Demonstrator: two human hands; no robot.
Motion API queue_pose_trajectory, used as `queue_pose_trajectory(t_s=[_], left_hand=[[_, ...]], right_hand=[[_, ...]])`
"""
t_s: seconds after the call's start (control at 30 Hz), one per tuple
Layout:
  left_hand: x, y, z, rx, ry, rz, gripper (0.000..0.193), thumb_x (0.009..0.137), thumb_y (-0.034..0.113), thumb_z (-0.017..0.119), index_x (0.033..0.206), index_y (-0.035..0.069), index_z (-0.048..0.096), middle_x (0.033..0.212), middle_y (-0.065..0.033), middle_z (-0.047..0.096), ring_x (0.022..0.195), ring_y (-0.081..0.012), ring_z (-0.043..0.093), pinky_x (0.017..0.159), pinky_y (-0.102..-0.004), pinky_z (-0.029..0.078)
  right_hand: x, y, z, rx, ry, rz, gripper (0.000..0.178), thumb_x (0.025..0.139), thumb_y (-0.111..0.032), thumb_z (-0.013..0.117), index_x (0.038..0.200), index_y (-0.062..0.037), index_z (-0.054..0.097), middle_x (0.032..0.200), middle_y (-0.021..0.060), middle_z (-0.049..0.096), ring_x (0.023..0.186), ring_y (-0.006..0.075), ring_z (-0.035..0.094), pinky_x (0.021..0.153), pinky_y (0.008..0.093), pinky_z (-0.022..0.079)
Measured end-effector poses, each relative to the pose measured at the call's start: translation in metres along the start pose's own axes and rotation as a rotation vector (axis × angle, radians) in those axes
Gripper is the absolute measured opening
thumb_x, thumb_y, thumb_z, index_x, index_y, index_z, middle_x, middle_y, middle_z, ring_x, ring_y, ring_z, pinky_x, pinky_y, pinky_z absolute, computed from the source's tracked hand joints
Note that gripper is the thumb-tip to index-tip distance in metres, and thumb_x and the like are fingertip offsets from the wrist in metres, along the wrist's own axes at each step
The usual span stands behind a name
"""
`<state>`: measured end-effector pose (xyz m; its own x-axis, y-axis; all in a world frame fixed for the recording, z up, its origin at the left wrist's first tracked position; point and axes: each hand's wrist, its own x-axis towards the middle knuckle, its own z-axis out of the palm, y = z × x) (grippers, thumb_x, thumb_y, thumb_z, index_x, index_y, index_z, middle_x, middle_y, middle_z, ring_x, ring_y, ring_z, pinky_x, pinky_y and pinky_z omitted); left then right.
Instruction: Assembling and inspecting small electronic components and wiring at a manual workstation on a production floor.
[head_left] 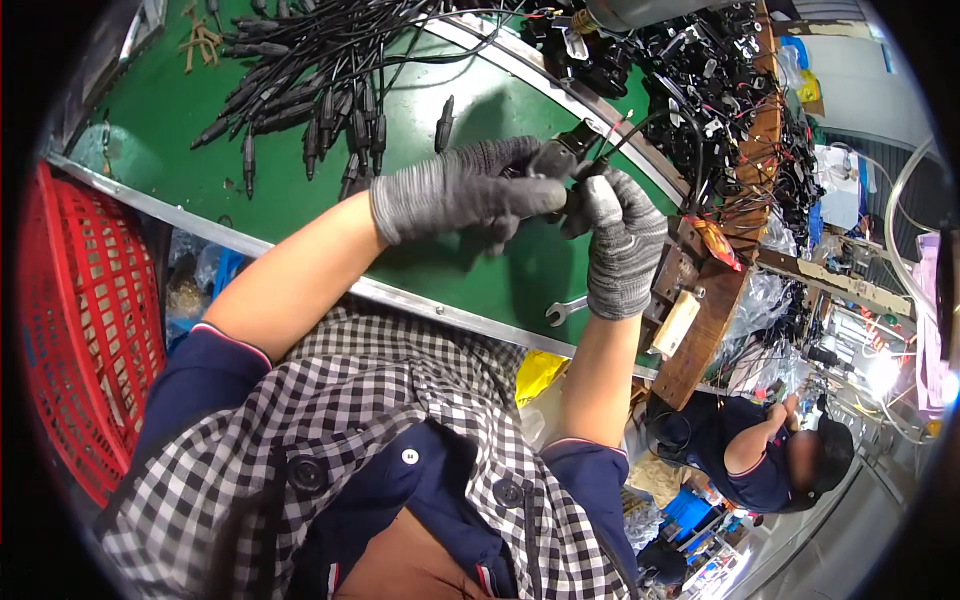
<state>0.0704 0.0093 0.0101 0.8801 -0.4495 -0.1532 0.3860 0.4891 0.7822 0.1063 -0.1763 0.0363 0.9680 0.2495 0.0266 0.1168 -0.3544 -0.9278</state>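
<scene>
Both my hands wear grey knitted gloves and meet above the green work surface (420,220). My left hand (470,195), slightly smeared by motion, has its fingers closed at a black plastic part (553,158). Close beside it, my right hand (625,235) pinches a black cable (625,140) that runs up to the right with thin coloured wire ends. The fingers partly hide where part and cable come together, so I cannot tell whether they are joined. A single black connector (445,124) lies beyond my left hand.
Many black cables with connectors (310,80) are heaped at the far left. Black parts (700,70) pile up behind a metal rail at the right. An open-end wrench (566,311) lies near the front edge. A red basket (105,300) stands left; another person (760,450) works at right.
</scene>
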Motion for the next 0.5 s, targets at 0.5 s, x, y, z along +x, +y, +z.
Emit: queue_pose_trajectory(t_s=[0.5], left_hand=[[0.012,-0.026,0.002,0.215,0.228,0.247,0.042,0.086,0.028,0.059,0.119,0.004,0.051,0.084,-0.0059,0.062,0.063,-0.0106,0.060,0.058,-0.0234,0.051]], right_hand=[[-0.013,0.012,0.022,-0.116,0.135,-0.032,0.021,0.088,-0.018,0.054,0.081,0.0012,0.060,0.059,0.0034,0.057,0.050,0.0097,0.051,0.047,0.0240,0.041]])
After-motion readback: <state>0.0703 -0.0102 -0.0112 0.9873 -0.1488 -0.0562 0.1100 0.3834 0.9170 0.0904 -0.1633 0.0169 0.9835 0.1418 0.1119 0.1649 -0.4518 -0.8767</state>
